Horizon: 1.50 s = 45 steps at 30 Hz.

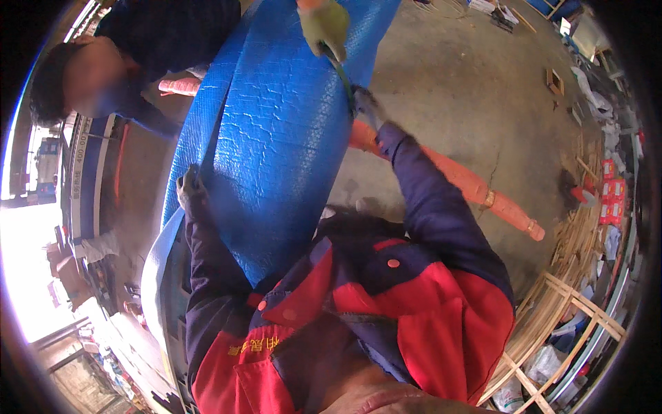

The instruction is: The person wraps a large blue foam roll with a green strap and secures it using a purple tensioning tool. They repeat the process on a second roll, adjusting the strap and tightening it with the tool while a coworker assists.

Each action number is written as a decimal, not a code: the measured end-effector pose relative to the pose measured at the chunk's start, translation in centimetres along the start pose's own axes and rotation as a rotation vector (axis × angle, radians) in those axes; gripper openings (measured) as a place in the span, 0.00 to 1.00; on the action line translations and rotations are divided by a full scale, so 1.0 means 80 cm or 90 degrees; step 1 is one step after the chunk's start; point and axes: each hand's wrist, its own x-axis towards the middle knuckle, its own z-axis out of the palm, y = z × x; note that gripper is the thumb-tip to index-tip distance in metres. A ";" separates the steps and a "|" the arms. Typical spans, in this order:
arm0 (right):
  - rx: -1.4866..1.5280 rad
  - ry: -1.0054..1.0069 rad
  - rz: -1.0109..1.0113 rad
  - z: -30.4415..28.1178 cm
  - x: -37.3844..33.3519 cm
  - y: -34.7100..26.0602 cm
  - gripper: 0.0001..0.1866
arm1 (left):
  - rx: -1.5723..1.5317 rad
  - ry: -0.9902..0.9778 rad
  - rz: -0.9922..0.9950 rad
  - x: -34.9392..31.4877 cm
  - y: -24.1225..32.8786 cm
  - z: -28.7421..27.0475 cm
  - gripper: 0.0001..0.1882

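Observation:
A long bundle wrapped in shiny, wrinkled blue sheeting [283,124] stretches away in front of me. My left hand [191,188], gloved, is closed at the sheeting's left side, beside a long fold. My right hand [369,107], in a dark-palmed glove, is closed at the bundle's right edge around one end of a narrow green strap [343,74]. Another person's hand [324,27] in a yellow-green glove is at the strap's far end, over the sheeting. My right fingertips are partly hidden.
At the left a person in dark clothes [165,34] leans toward the bundle. Orange-wrapped long pieces [469,181] stick out beneath it to the right. Wooden strips [562,255], a wooden frame [572,297] and red boxes [612,200] lie along the right side of the concrete floor [455,76].

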 end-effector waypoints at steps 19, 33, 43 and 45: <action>-0.237 -0.127 -0.210 0.104 -0.104 -0.042 0.11 | 0.073 -0.006 -0.078 -0.003 0.018 -0.003 0.20; -0.608 -0.256 -0.297 0.292 0.038 -0.055 0.12 | 0.126 -0.213 -0.095 0.042 0.058 -0.062 0.27; -0.495 -0.481 -0.036 0.300 0.086 -0.090 0.11 | 0.144 -0.215 -0.020 0.139 0.161 -0.002 0.32; -0.451 -0.623 -0.101 0.285 0.120 -0.113 0.11 | 0.171 -0.233 -0.038 0.140 0.167 0.013 0.30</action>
